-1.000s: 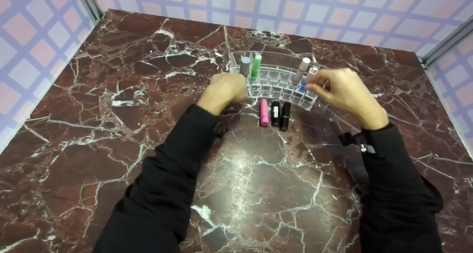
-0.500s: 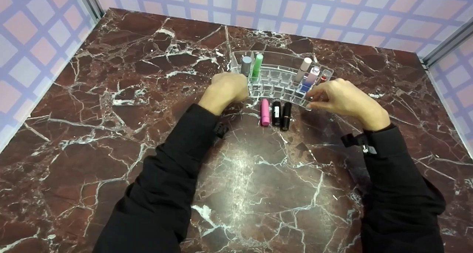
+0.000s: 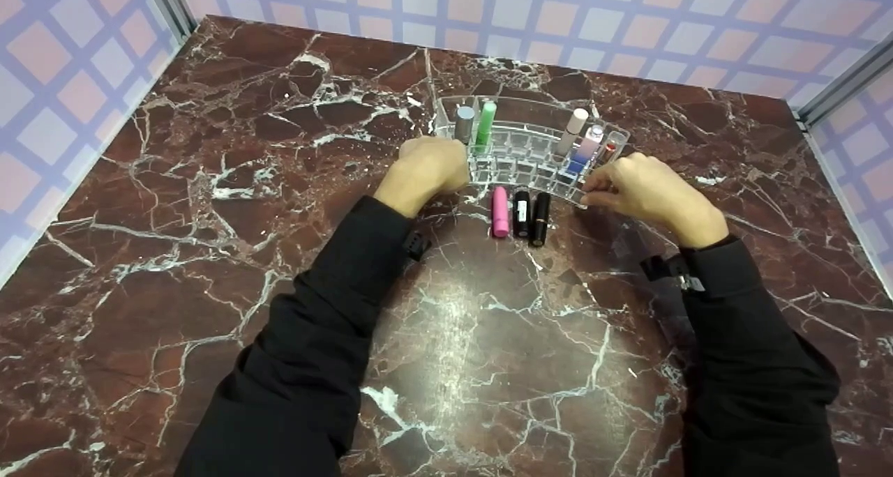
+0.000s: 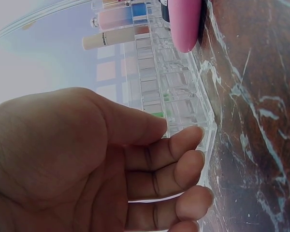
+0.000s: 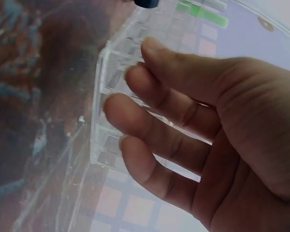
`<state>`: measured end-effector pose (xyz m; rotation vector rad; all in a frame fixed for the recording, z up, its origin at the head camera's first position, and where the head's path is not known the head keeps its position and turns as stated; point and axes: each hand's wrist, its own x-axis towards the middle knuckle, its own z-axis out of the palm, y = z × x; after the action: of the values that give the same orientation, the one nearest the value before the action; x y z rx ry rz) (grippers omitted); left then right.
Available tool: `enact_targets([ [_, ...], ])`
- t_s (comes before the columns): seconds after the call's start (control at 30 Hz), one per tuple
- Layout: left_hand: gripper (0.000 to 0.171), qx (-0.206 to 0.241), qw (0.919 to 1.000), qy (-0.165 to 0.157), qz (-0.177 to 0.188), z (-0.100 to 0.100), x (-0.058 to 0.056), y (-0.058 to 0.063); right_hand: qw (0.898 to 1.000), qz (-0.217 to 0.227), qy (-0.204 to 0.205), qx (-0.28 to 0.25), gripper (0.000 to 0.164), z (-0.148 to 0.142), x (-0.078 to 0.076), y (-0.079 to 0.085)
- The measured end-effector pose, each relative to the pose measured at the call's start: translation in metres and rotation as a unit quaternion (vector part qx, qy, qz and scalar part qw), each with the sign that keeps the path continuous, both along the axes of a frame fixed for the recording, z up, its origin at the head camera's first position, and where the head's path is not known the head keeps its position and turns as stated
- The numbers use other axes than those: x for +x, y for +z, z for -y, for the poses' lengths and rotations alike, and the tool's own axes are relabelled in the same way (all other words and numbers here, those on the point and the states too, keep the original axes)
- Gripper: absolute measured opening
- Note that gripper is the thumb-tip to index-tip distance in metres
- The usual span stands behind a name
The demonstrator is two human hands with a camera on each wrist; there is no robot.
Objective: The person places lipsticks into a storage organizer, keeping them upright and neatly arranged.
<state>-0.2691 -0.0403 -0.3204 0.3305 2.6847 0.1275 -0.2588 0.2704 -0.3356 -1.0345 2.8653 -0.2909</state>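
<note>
A clear tiered lipstick organizer (image 3: 513, 141) with a curved front stands on the table. My left hand (image 3: 427, 167) grips its left end, thumb and curled fingertips on the clear plastic in the left wrist view. At the right front corner, my right hand (image 3: 649, 194) holds the other end between thumb and bent fingers. Upright in the slots are a grey-capped tube (image 3: 464, 123), a green tube (image 3: 485, 125), a beige tube (image 3: 572, 132), a pink-and-blue tube (image 3: 588, 144) and a clear-capped red one (image 3: 610, 148).
In front of the organizer lie a pink lipstick tube (image 3: 499, 215) and two black lipstick tubes (image 3: 522, 215), side by side. The table (image 3: 279, 337) is dark red marble. Checkered panels (image 3: 488, 17) border its back and sides.
My right hand has come down from above the pink-and-blue tube to the organizer's right front corner, uncovering the red tube. The left hand stays at the left end.
</note>
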Motion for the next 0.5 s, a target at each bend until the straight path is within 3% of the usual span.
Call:
enact_targets([
  [0.27,0.028,0.005,0.9998,0.002,-0.018,-0.0002,-0.0010,-0.0033,1.000,0.003,-0.016,-0.001,0.006,0.0024,0.0004,-0.0007],
  [0.5,0.027,0.002,1.0000,0.004,-0.005,-0.0021,-0.0022,-0.0041,1.000,0.003,-0.015,-0.013,0.005,0.0017,0.0009,-0.0028],
])
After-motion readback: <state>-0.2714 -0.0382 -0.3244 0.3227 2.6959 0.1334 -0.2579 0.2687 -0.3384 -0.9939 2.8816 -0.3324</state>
